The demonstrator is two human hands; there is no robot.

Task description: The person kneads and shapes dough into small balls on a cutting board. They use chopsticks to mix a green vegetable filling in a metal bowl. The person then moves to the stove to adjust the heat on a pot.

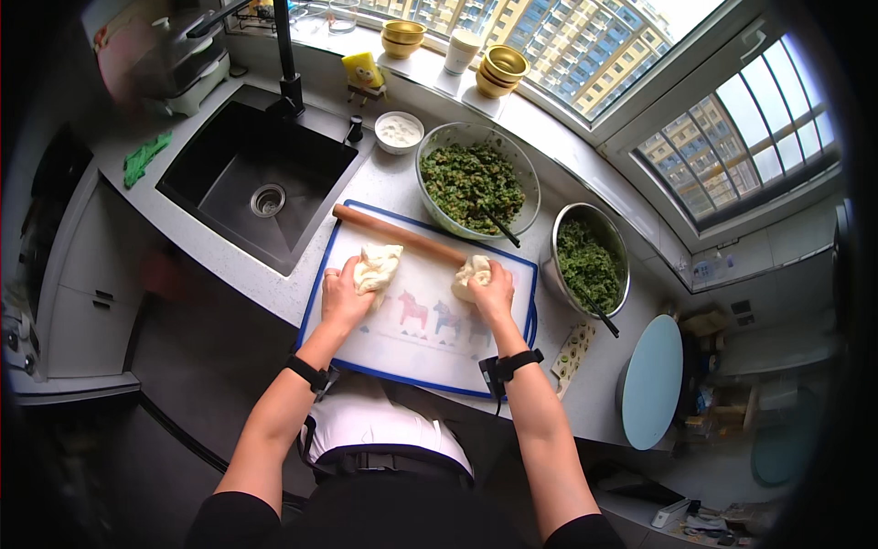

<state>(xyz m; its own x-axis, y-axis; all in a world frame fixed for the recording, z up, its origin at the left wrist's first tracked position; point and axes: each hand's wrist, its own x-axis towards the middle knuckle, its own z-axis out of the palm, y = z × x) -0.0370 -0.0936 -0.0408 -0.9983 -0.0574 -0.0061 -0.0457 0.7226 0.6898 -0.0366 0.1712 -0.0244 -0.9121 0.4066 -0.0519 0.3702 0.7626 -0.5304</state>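
Note:
A lump of pale dough (376,266) is in my left hand (345,294), held above the left part of a white cutting board with a blue rim (429,350). My right hand (491,288) grips a second, smaller dough lump (469,277) at the board's right part. Between the two hands and behind them, a wooden rolling pin (401,233) lies slantwise across the board's far side, its right end near the second lump. Printed horses show on the board. I wear a black band on each wrist.
Beyond the board stand a glass bowl of chopped green filling (473,185), a white bowl of flour-like powder (398,132) and a metal bowl of chopped greens (588,264), with chopsticks in both filling bowls. A black sink (233,171) lies left; a blue round lid-like disc (653,383) stands right.

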